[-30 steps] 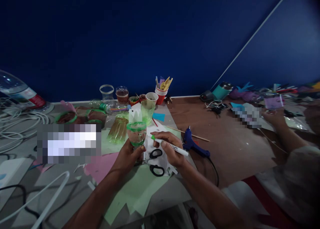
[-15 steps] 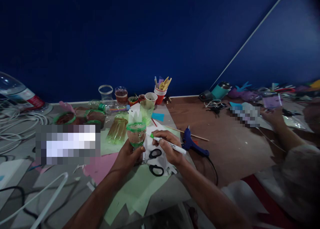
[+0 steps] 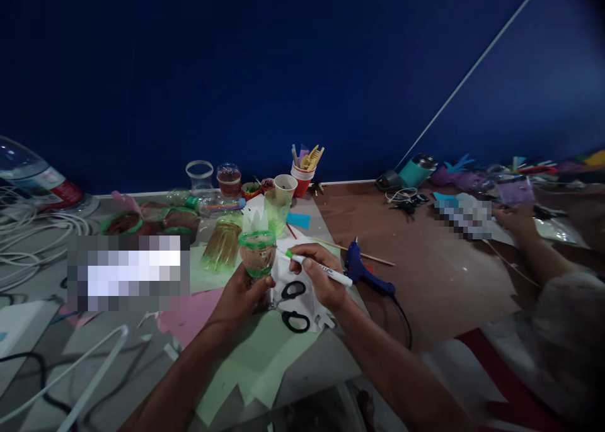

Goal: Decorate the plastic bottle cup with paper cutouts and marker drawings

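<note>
My left hand (image 3: 248, 290) is wrapped around the lower part of a small clear plastic cup (image 3: 258, 254) with green bands at its rim and base. In my right hand (image 3: 319, 274) is a white paint marker (image 3: 336, 274) with a green end, pointing at the cup's right side. Whether its tip touches the cup I cannot tell. Below my hands, black-handled scissors (image 3: 295, 322) lie on white and green paper (image 3: 255, 356), their blades partly hidden. Just behind the cup are a cut white paper piece (image 3: 255, 219) and a green-tinted cup (image 3: 277, 208).
A blue glue gun (image 3: 362, 269) with a black cord lies right of my hand, near a wooden stick (image 3: 378, 259). Red cups with wooden cutlery (image 3: 302, 181) stand by the wall. Coiled white cable (image 3: 33, 237) lies left. At right, a co-worker's arm (image 3: 534, 243) reaches over the table.
The marker in my right hand has shifted very slightly, its green end a little higher. The cup and my left hand look almost unmoved.
</note>
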Demonstrator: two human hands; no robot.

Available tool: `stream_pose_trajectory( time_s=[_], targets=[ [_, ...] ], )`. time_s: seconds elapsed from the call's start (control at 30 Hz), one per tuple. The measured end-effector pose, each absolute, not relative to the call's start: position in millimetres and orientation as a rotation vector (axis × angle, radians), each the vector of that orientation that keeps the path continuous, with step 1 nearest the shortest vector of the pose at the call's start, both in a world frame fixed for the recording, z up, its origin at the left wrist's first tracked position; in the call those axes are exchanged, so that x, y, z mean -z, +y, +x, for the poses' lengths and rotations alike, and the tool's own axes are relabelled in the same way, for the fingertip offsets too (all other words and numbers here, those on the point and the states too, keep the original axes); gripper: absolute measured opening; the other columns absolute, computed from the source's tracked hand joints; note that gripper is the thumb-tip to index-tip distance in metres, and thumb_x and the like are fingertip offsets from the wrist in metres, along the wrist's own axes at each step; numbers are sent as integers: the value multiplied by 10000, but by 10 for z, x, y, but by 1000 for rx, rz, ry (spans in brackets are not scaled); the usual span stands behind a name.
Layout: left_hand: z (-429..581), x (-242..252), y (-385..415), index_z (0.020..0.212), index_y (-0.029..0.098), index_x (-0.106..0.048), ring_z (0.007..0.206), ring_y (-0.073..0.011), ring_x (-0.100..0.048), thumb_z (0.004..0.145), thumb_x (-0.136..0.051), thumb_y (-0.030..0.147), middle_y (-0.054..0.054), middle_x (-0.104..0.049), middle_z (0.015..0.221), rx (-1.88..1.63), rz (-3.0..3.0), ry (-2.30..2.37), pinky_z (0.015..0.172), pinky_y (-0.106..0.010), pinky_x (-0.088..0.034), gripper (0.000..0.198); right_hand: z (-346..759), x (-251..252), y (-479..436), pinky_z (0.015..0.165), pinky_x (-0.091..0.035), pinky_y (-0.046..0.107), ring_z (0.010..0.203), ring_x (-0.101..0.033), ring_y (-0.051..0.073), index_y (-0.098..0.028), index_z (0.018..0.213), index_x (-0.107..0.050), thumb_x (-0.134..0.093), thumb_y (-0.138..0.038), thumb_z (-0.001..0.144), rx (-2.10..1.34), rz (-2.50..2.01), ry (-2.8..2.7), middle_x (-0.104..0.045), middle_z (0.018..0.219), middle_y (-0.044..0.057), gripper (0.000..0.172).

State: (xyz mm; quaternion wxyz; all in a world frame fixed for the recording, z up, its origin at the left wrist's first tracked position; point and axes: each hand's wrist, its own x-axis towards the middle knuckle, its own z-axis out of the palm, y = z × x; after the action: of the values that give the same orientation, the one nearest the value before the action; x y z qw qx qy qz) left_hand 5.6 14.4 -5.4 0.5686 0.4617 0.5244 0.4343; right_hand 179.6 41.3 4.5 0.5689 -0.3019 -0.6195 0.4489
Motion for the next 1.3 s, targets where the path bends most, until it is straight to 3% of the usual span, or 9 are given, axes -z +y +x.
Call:
stream_pose_trajectory(
  time_s=[0.5,0.77,1.3],
  targets=[
    [41,28,146,886,171,-497,500,-93,-508,744,-639,423,-5,-597,742,-1015,1054,1165,491,-247,-405,322,1803,-40,396,621,-487,286,654,-588,148,-196,1001,-637,-526,-347,876,-1060,-693,-1455,-643,757,32,225],
    [44,23,165,781,163,-517,462,-103,-504,712,-657,464,25,-557,586,-1028,1071,1151,472,-243,-400,339,1742,-131,326,755,-516,341,826,-637,200,-198,1002,-631,-485,-324,881,-880,-586,-1739,-667,802,62,227],
    [70,29,163,779,175,-501,437,-93,-501,688,-678,449,41,-561,564,-1050,1010,1131,449,-227,-392,340,1698,-124,323,828,-526,349,921,-651,212,-194,991,-627,-469,-291,874,-677,-604,-1810,-698,879,87,220]
  ],
)
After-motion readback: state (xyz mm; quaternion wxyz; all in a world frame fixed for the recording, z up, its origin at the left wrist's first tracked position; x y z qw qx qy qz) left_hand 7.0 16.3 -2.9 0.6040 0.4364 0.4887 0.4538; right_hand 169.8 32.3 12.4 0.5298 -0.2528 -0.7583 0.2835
